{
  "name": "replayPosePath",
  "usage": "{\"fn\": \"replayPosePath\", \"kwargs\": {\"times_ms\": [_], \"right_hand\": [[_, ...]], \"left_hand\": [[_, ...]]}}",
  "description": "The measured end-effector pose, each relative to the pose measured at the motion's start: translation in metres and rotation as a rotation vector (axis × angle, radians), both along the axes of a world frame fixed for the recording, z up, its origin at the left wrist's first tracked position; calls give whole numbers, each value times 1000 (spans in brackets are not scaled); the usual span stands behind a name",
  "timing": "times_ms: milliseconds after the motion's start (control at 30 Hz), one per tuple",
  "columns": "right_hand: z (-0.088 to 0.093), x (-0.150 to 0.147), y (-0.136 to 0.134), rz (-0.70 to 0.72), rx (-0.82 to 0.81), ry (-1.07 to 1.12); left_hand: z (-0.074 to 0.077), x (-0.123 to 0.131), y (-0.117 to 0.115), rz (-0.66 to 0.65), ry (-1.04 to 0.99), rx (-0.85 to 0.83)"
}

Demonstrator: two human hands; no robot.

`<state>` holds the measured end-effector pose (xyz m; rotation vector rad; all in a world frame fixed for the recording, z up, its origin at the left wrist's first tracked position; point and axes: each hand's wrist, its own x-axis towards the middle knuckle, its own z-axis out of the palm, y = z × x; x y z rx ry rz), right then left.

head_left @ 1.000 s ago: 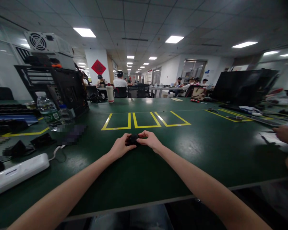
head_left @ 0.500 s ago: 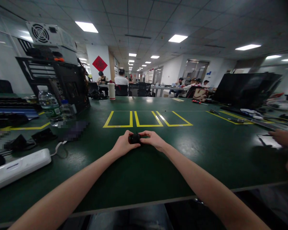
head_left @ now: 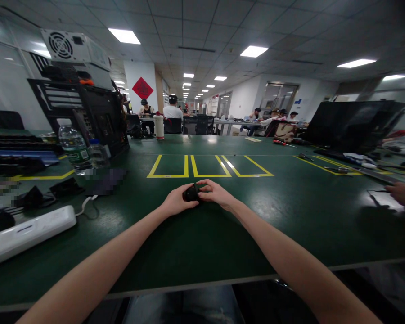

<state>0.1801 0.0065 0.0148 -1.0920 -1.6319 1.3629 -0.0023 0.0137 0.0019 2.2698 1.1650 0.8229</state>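
Note:
A small black rounded object (head_left: 190, 193), its exact kind too dark to tell, is held just above or on the green table (head_left: 175, 256). My left hand (head_left: 178, 199) wraps its thumb and fingers around the left side of it, partly covering it. From the right, my right hand (head_left: 216, 195) pinches the object's right edge with thumb and fingertips. Both hands are closed on it, and the fingertips nearly meet. Just beyond them, yellow tape outlines (head_left: 209, 176) mark the tabletop.
On the left stand a white power strip (head_left: 30, 234), a water bottle (head_left: 74, 150) and an open computer case (head_left: 101, 121). A white cup (head_left: 159, 127) is farther back. To the right are a black monitor (head_left: 354, 123), a screwdriver (head_left: 283, 143) and another person's hand (head_left: 403, 194).
The black object has turned a little between my hands, and my right fingers have shifted on it. The whole view has moved slightly. At right, the other person's hand has moved a little.

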Motion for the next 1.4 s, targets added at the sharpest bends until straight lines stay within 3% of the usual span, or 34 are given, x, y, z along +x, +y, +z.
{"fn": "replayPosePath", "kwargs": {"times_ms": [633,833,1167,1400], "right_hand": [[-2,-3,-2,-48,11,-12],[0,-1,-6,-31,62,-99],[-7,-1,-7,-5,71,37],[-12,-4,-3,-41,171,-1]], "left_hand": [[-4,-1,5,-29,26,-22],[-2,-3,5,-51,2,9],[3,-2,-2,-78,-8,120],[0,-5,1,-87,-5,202]]}}
